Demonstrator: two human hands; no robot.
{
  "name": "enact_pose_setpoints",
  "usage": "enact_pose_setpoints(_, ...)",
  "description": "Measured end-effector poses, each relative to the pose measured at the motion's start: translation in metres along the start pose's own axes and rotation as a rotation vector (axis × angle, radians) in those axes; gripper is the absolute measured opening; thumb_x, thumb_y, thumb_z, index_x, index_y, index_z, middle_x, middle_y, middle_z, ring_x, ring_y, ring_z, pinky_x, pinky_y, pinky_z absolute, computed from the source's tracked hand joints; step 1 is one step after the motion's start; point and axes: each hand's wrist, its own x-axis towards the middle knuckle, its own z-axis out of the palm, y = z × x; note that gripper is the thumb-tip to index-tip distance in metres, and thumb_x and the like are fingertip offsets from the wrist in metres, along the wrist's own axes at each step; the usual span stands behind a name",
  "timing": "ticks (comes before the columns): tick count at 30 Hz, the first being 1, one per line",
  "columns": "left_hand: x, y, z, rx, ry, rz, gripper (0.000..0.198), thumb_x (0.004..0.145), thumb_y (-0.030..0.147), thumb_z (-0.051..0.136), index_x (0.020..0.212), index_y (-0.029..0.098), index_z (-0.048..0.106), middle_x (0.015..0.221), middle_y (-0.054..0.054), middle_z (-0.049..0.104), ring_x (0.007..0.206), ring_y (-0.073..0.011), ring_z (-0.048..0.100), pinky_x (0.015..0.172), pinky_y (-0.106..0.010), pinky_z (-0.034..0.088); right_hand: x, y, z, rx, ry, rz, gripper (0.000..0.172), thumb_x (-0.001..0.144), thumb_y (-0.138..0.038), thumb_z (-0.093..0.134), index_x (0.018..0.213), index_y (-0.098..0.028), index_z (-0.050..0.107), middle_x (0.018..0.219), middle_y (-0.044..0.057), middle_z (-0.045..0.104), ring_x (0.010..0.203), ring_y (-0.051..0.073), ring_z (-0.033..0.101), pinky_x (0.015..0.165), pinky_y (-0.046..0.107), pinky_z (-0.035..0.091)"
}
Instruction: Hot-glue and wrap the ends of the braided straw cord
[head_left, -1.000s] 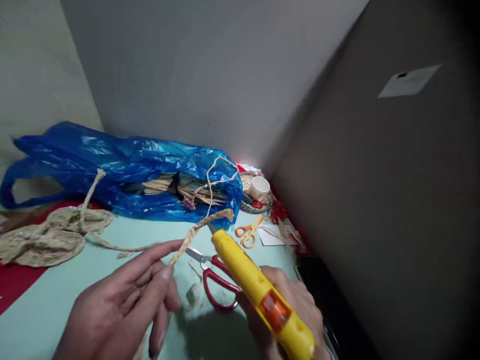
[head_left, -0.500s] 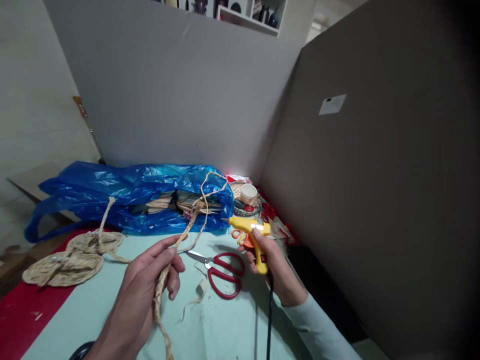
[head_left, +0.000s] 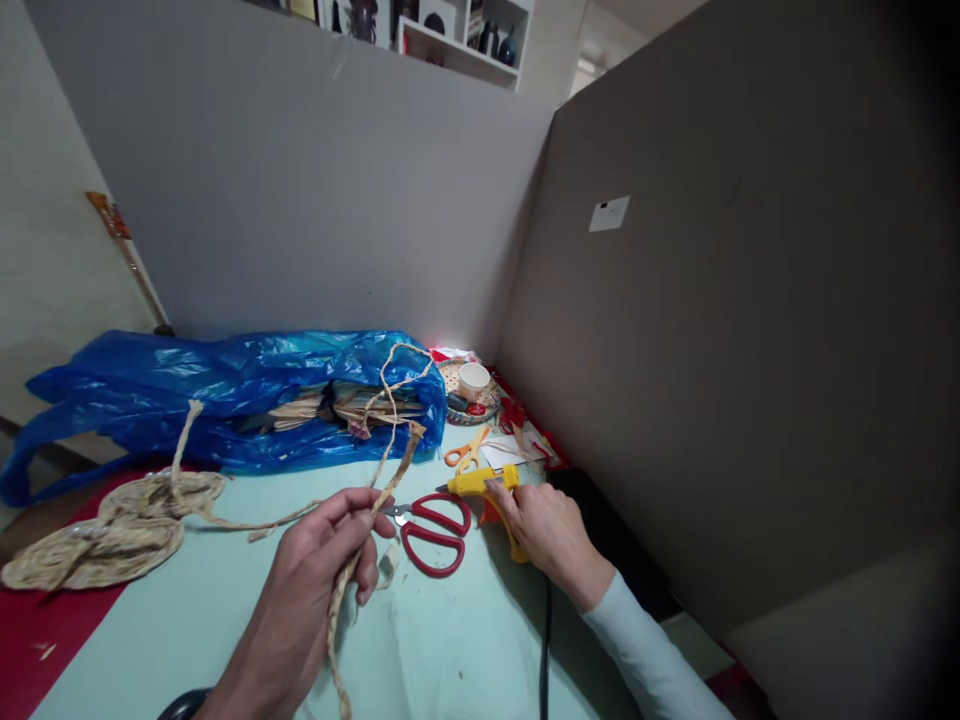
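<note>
Between the thumb and fingers of my left hand [head_left: 319,565] is a braided straw cord [head_left: 401,470]. Its frayed end points up and away, and the tail hangs below the hand. My right hand [head_left: 556,525] is closed on a yellow hot glue gun [head_left: 480,481], low over the table, nozzle to the left; part of the grip is hidden by the hand. Red-handled scissors [head_left: 435,538] lie between the two hands, their blades partly behind my left fingers. On the left rest coiled straw pieces [head_left: 135,550] with a cord trailing from them.
A blue plastic bag [head_left: 180,365] holding straw bundles [head_left: 375,403] lies along the back. Behind the glue gun are orange-handled scissors [head_left: 457,456] and a white cup [head_left: 473,381] on a woven tray. Grey partitions [head_left: 360,200] stand behind and at the right.
The glue gun has moved down and away from the cord, and my right hand has turned palm downward over it. My left hand still holds the cord. The view has shifted slightly right.
</note>
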Motion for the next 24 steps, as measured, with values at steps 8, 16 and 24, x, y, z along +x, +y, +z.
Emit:
enact_pose_setpoints(8,-0.004,-0.01,-0.001,0.098,-0.013,0.01,0.027,0.082,0.038,0.077,0.1,0.019,0.072,0.079,0.0,0.07,0.047,-0.0074,0.05,0.043,-0.019,0.041,-0.022,-0.049,-0.015,0.02,0.211,-0.652,0.025,0.103,-0.018,0.048,0.118,-0.016,0.068,0.107,0.01,0.075,0.095,0.02,0.067,0.087,0.034,0.055)
enact_pose_setpoints(16,-0.006,-0.014,0.002,0.112,-0.023,-0.021,0.033,0.08,0.046,0.078,0.099,0.02,0.072,0.079,-0.003,0.073,0.045,-0.01,0.052,0.041,-0.022,0.043,-0.024,-0.064,0.006,0.115,0.264,-1.031,0.051,0.09,0.003,0.043,0.135,-0.017,0.06,0.131,0.01,0.068,0.105,0.023,0.055,0.094,0.039,0.049)
enact_pose_setpoints(24,-0.009,-0.015,-0.001,0.106,-0.059,-0.034,0.031,0.078,0.049,0.08,0.094,0.023,0.077,0.052,0.002,0.058,0.043,-0.0116,0.046,0.043,-0.022,0.04,-0.027,-0.059,0.018,-0.037,0.32,-1.069,0.035,0.106,-0.013,0.039,0.13,-0.013,0.065,0.134,0.016,0.067,0.105,0.024,0.055,0.092,0.037,0.05)
